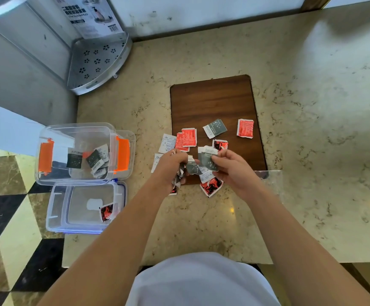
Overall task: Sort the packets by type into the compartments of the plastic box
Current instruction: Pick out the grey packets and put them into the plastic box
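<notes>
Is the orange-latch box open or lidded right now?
Open. The orange-latch box has no lid on it, its latches hang at the sides, and dark green packets lie loose inside.

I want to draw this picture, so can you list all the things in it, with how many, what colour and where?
Box with orange clips: one, clear, left on the counter, dark green packets inside.
Box with blue trim: one, clear, in front of the first, one red-and-black packet inside.
Board: one, dark brown, middle of the counter.
Counter: one, beige marble.
Loose packets: about ten, red, green, white and red-and-black, on the board's near end and beside it; e.g. red packet, green packet.
Corner rack: one, silver, far left.
Left hand: one, holding a bunch of green packets.
Right hand: one, fingers pinching a green packet.
</notes>
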